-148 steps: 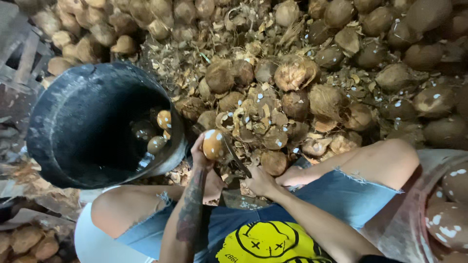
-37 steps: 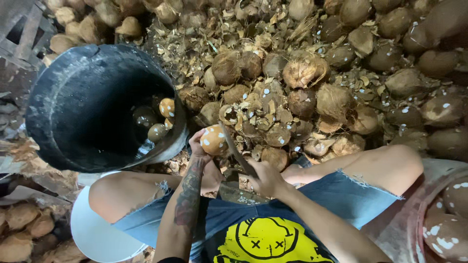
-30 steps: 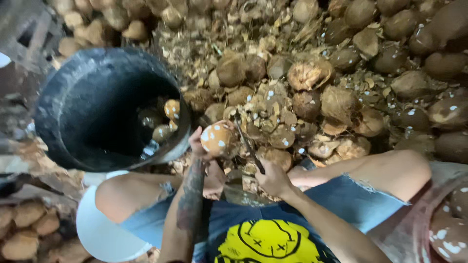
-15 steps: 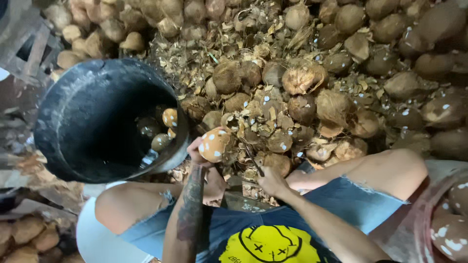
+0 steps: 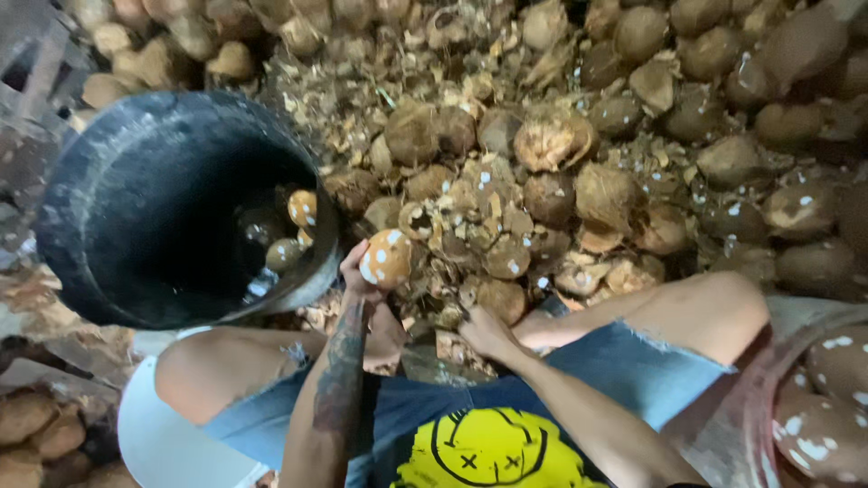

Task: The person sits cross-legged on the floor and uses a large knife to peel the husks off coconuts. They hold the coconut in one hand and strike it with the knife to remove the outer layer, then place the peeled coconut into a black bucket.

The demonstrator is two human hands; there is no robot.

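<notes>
My left hand [image 5: 354, 276] holds up a peeled coconut [image 5: 387, 258], orange-brown with white patches, just right of the black bucket [image 5: 136, 226]. My right hand [image 5: 484, 331] is lower, between my knees, closed around a tool handle; its blade is hard to make out against the husk pieces. Several peeled coconuts [image 5: 289, 230] lie in the bottom of the bucket. I sit with bare knees either side of my hands, in denim shorts.
A large heap of brown unpeeled coconuts [image 5: 633, 136] and shell fragments [image 5: 470, 226] fills the ground ahead. A pink container [image 5: 823, 398] with peeled coconuts sits at my right. A white tub [image 5: 163, 434] and more coconuts [image 5: 36, 425] are at my left.
My left hand has kept the coconut and turned it while the right hand worked the blade against it; the right hand has now dropped lower, away from the coconut.
</notes>
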